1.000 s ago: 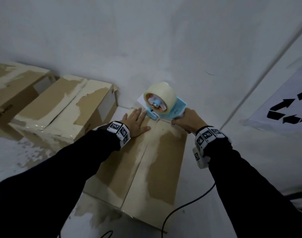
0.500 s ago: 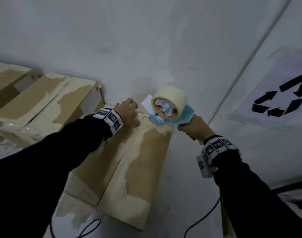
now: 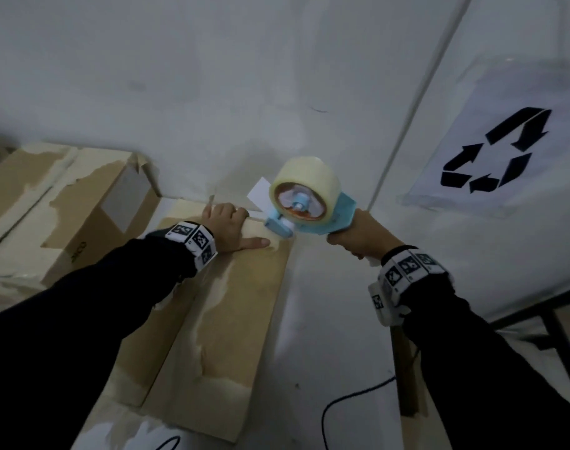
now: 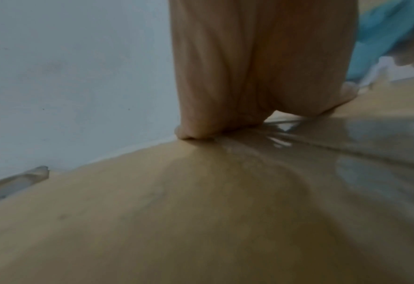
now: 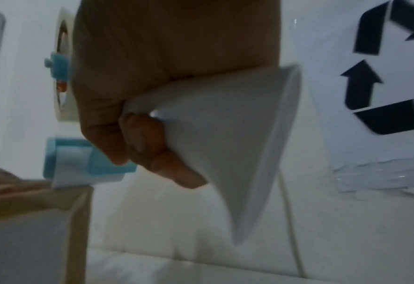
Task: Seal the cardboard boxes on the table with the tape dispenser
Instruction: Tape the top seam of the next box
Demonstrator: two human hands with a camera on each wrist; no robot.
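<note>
A closed cardboard box [image 3: 238, 319] lies lengthwise in front of me, its two top flaps meeting along the middle. My left hand [image 3: 231, 222] rests at its far end, fingertips pressing down at the far edge and thumb flat on the top. In the left wrist view the left hand [image 4: 249, 76] presses beside a shiny strip of clear tape [image 4: 347, 153] on the box [image 4: 201, 211]. My right hand [image 3: 355, 235] grips the handle of the blue tape dispenser [image 3: 338, 212], whose nose is at the box's far right corner. In the right wrist view my right hand [image 5: 140, 76] is curled round the dispenser's white handle [image 5: 225, 134].
More cardboard boxes [image 3: 66, 203] stand against the wall to the left. A sheet with a recycling symbol [image 3: 491, 151] hangs on the right. A black cable [image 3: 342, 401] runs over the white surface right of the box. A dark frame [image 3: 553, 319] shows at far right.
My left hand slid from lying flat on the left flap to the box's far edge. The dispenser shifted right, from above the seam's far end to the far right corner.
</note>
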